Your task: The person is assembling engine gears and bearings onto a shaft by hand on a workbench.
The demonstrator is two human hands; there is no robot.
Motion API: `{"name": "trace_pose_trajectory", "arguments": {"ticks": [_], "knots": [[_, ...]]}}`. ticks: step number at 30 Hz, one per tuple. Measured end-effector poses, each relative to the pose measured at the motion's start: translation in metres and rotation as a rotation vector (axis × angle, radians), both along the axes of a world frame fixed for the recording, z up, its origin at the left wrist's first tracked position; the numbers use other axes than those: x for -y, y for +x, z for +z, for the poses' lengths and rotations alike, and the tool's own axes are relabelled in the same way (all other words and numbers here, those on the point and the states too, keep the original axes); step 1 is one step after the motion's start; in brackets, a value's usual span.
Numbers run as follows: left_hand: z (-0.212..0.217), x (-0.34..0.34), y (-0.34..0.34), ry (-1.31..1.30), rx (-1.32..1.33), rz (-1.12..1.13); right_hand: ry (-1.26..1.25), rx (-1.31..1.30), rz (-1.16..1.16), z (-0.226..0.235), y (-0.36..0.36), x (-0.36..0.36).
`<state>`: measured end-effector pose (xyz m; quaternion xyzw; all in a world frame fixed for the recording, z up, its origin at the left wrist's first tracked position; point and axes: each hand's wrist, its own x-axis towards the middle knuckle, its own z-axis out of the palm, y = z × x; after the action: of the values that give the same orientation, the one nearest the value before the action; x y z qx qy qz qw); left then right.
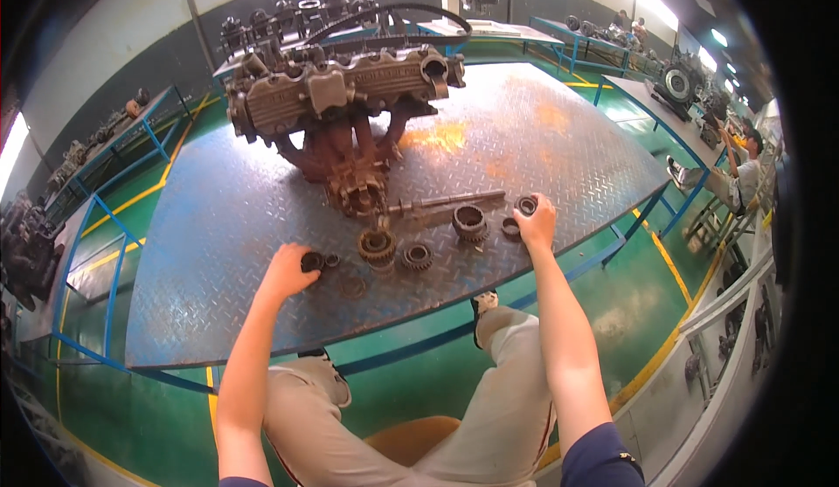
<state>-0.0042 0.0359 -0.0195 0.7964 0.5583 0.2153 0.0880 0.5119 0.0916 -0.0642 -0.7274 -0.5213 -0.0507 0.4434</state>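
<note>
Plainly, right fingers [542, 204] hold one ring [526, 206] (left fingers [301, 249], another ring [311, 262]).

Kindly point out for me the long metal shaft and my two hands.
Long metal shaft [451, 200]: head view, middle of its length.
Left hand [287, 269]: head view, back of the hand.
Right hand [539, 223]: head view, back of the hand.

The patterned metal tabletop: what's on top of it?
A large engine assembly, a long metal shaft and several toothed gears. The left hand touches a dark ring. Anything beneath the engine assembly is covered.
</note>
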Motion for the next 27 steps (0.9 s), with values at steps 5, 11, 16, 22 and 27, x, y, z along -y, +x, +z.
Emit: {"name": "trace_pose_trajectory", "arguments": {"ticks": [5, 11, 16, 22, 27], "knots": [[0.009, 0.001, 0.001, -0.046, -0.011, 0.053, -0.023, 0.052, 0.035, 0.000, -0.018, -0.012], [0.009, 0.004, 0.002, -0.066, -0.074, 0.118, -0.084, 0.005, 0.015, -0.002, -0.022, -0.017], [0.001, 0.002, -0.003, -0.008, -0.082, 0.114, -0.094, -0.005, 0.061, -0.001, -0.018, -0.020], [-0.003, -0.005, -0.004, -0.008, -0.123, 0.110, -0.071, 0.077, 0.039, -0.012, -0.017, -0.030], [0.002, -0.002, 0.007, 0.091, -0.104, 0.122, -0.063, 0.130, 0.017, 0.002, -0.029, -0.022]]}}
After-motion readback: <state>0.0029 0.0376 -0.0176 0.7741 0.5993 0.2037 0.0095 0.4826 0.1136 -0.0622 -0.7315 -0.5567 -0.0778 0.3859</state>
